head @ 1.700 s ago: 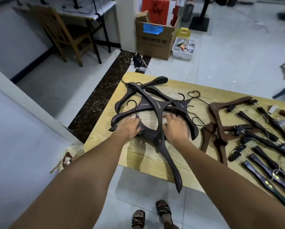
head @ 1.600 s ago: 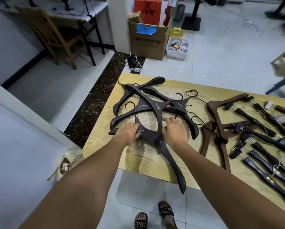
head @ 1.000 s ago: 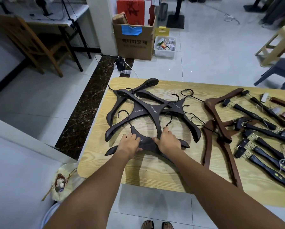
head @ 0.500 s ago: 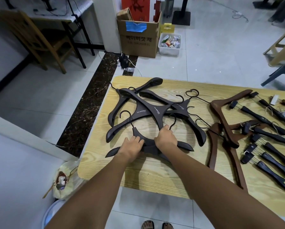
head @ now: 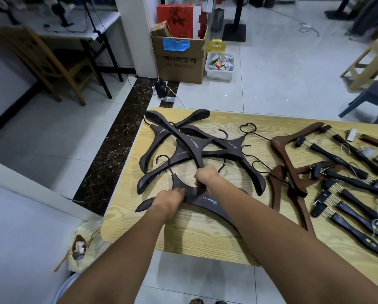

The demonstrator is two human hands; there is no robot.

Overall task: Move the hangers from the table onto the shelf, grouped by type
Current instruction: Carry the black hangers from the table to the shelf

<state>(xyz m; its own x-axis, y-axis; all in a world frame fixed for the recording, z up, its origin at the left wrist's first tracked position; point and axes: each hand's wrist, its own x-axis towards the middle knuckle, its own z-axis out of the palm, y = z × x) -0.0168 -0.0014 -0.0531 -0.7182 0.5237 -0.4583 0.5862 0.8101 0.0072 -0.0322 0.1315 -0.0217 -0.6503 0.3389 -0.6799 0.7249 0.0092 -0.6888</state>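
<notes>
At the near edge of the table (head: 194, 235), toward 6 o'clock, lies one dark hanger (head: 209, 201). The left hand (head: 169, 200) has its fingers curled round the hanger's left arm. The right hand (head: 205, 178) is curled round its middle, I think so both hands can lift it away from the pile of dark hangers (head: 190, 143) at 12 o'clock. Brown hangers (head: 284, 153) and clip hangers (head: 354, 182) lie at 3 o'clock, each kind together. The right arm hides the hanger's right end. The right fingertips are tucked under, so I cannot tell just what they pinch. No shelf shows.
</notes>
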